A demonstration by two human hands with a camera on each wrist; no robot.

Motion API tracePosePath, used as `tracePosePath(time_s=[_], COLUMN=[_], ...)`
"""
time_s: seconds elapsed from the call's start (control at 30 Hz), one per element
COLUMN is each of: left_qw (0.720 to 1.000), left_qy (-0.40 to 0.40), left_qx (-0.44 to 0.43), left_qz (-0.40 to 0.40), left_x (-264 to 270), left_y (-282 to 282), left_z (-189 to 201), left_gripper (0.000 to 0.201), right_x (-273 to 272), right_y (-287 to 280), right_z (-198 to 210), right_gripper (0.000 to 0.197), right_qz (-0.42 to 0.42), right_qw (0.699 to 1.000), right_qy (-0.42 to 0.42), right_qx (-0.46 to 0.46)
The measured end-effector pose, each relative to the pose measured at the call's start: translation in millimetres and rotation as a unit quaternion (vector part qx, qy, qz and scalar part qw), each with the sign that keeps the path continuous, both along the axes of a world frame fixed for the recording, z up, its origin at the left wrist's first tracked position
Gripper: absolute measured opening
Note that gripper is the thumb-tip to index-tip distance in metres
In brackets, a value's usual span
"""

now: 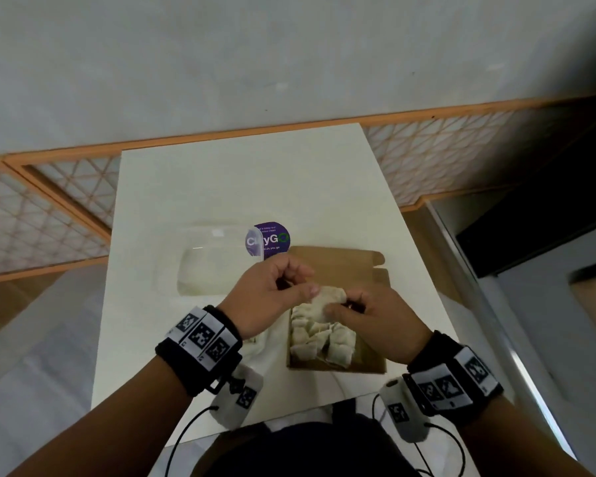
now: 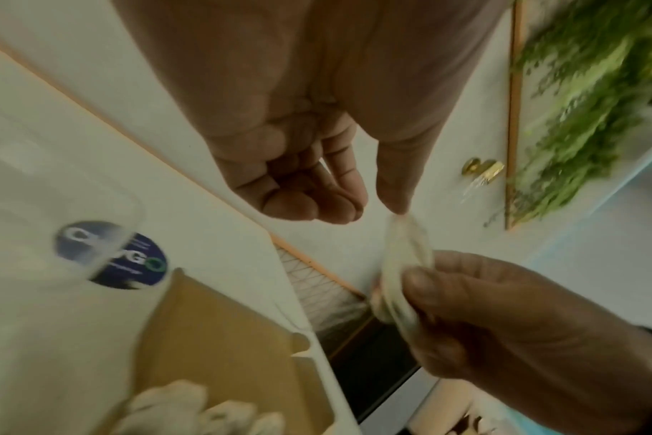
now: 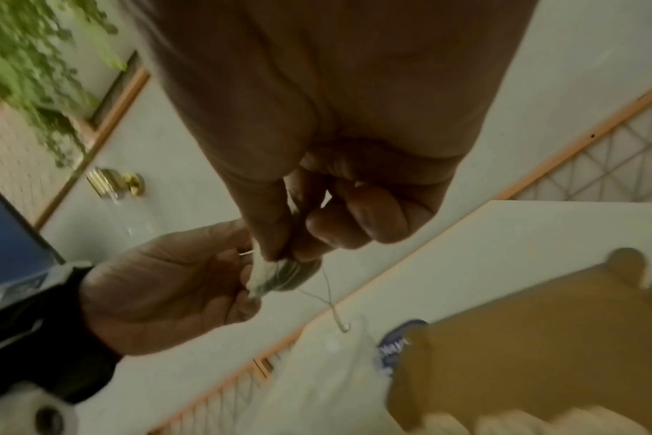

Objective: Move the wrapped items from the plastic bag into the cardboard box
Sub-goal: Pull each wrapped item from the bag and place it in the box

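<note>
A pale wrapped item (image 1: 328, 297) is held between both hands just above the open cardboard box (image 1: 370, 360). My right hand (image 1: 338, 306) pinches its lower part (image 2: 399, 294) between thumb and fingers (image 3: 283, 253). My left hand (image 1: 303, 287) has its thumb tip on the item's other end (image 2: 400, 219), fingers curled beside it. A thin string (image 3: 328, 297) dangles from the item. Several more wrapped items (image 1: 320, 337) lie packed in the box's left half. The clear plastic bag (image 1: 203, 263) lies left of the box, with pale contents showing inside.
A round purple sticker (image 1: 268, 239) sits on the white table (image 1: 221, 173) between bag and box. The box's flap (image 1: 341, 261) lies open toward the far side. An orange-framed lattice screen (image 1: 444, 156) stands behind the table. Green plants (image 2: 596, 88) hang further off.
</note>
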State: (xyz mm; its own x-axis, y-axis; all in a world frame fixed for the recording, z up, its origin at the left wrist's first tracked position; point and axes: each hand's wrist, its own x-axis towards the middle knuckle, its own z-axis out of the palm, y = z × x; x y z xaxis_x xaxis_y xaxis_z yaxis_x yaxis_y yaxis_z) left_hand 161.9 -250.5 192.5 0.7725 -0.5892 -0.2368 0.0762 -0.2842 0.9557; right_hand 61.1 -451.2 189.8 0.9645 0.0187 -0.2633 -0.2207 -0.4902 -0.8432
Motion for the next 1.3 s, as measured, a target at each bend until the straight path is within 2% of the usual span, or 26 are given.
tracePosePath(time_s=[0.07,0.2,0.37,0.47,0.63,0.8,0.9,1.03,1.1,1.2,1.3], left_qw=[0.997,0.973,0.902,0.866,0.826,0.810,0.782,0.763,0.767,0.789,0.801], left_qy=[-0.019,-0.052,-0.105,-0.126,-0.161,-0.184,-0.204,-0.212,-0.213,-0.205,-0.200], left_qx=[0.068,0.226,0.415,0.476,0.524,0.540,0.565,0.583,0.577,0.554,0.544], left_qz=[0.008,-0.005,-0.049,-0.086,-0.132,-0.137,-0.163,-0.183,-0.180,-0.166,-0.149], left_x=[4.1,9.8,7.3,4.0,-1.5,0.5,4.4,3.4,2.1,0.7,-0.2], left_y=[14.7,53.0,94.0,104.3,97.8,78.2,69.6,71.1,73.7,79.5,85.1], left_z=[-17.4,-56.4,-96.2,-109.2,-121.6,-127.3,-130.8,-137.4,-139.2,-140.9,-138.6], left_gripper=[0.016,0.009,0.007,0.017,0.024,0.026,0.030,0.017,0.014,0.009,0.013], right_x=[-7.3,-18.7,-14.4,-8.8,-1.2,1.2,-1.9,-3.6,-2.6,3.4,12.8], right_y=[-6.1,0.6,23.7,37.0,48.7,47.9,41.9,35.6,37.5,47.7,60.7], right_z=[-26.8,-80.1,-127.2,-138.9,-144.5,-139.6,-130.5,-109.3,-96.8,-80.7,-76.6], right_gripper=[0.025,0.030,0.031,0.033,0.011,0.022,0.030,0.021,0.015,0.011,0.008], right_qz=[0.052,0.087,0.091,0.132,0.124,0.081,0.080,0.076,0.069,0.074,0.087], right_qw=[0.994,0.987,0.974,0.960,0.951,0.959,0.964,0.972,0.978,0.983,0.985], right_qy=[0.036,0.090,0.155,0.176,0.194,0.187,0.178,0.145,0.114,0.081,0.055], right_qx=[-0.086,-0.104,-0.140,-0.172,-0.208,-0.197,-0.180,-0.169,-0.159,-0.145,-0.137])
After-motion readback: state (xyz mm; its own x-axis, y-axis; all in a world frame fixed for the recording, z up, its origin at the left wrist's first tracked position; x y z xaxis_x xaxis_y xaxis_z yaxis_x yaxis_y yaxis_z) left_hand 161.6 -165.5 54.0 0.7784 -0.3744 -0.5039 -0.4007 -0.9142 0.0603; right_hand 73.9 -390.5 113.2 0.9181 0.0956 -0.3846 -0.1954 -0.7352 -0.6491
